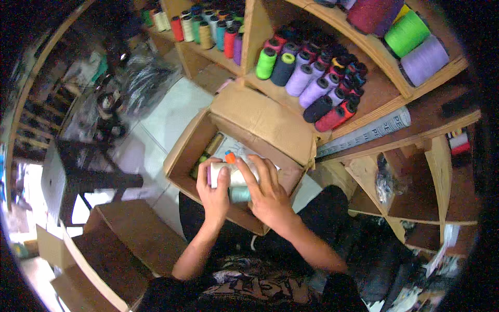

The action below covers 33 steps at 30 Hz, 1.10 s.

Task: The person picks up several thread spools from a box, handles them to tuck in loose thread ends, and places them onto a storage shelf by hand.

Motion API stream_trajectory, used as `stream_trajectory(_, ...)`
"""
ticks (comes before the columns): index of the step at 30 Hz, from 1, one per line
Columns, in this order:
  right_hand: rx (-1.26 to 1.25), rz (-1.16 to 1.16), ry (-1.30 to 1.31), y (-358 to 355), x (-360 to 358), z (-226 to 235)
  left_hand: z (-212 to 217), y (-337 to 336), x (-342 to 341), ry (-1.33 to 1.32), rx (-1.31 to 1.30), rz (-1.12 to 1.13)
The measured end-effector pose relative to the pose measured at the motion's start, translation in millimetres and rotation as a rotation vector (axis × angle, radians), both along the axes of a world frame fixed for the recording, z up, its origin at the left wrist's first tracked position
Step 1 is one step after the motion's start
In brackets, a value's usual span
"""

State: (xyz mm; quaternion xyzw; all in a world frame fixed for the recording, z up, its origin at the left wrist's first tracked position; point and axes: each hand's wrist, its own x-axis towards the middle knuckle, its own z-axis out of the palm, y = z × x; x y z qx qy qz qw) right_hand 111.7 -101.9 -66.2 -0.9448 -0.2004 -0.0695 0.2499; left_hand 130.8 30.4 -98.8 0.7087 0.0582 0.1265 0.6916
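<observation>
A spool of white thread (238,177) lies sideways between my hands, above an open cardboard box (189,151). My left hand (213,195) grips its left end, thumb across the thread. My right hand (271,195) has its fingers curled round the right end. Just beyond the white spool, a small orange piece with a blue tip (230,156) shows by my right index finger; whether I touch it is unclear. Under my hands, a pale teal spool (240,195) is partly hidden. More spools and a whitish sheet show deeper in the box, mostly covered by my hands.
A wooden shelf (332,138) beyond the box bears several thread spools (312,86) in purple, green, red and black. Larger cones (423,58) stand higher at right. Another open cardboard box (125,244) sits at lower left, near a dark metal stand (99,174).
</observation>
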Motion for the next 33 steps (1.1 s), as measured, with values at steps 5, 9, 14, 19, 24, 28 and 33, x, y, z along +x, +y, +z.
stream_trajectory(5, -0.045, -0.352, -0.018, 16, 10, 19, 13, -7, 42, -0.029, -0.145, -0.002)
stream_trajectory(9, 0.257, -0.503, 0.15, 18, 12, 39, 42, 2, 57, -0.179, -0.256, -0.041)
stream_trajectory(14, 0.915, -0.678, 0.112, -12, 1, 38, 46, 24, 58, -0.394, -0.195, -0.244)
stream_trajectory(19, 0.882, -0.279, 0.113, -14, 1, 78, 48, 28, 29, -0.688, 0.052, -0.175)
stream_trajectory(24, 1.493, -0.124, 0.481, -29, -2, 54, 50, 16, -5, -0.526, 0.021, -0.069)
stream_trajectory(28, 1.703, -0.013, 0.74, -41, -13, 47, 35, 5, -21, -0.236, -0.577, -0.107)
stream_trajectory(33, 1.147, -0.094, 0.437, -65, -31, 42, 36, -2, -24, -0.048, -0.904, -0.4)
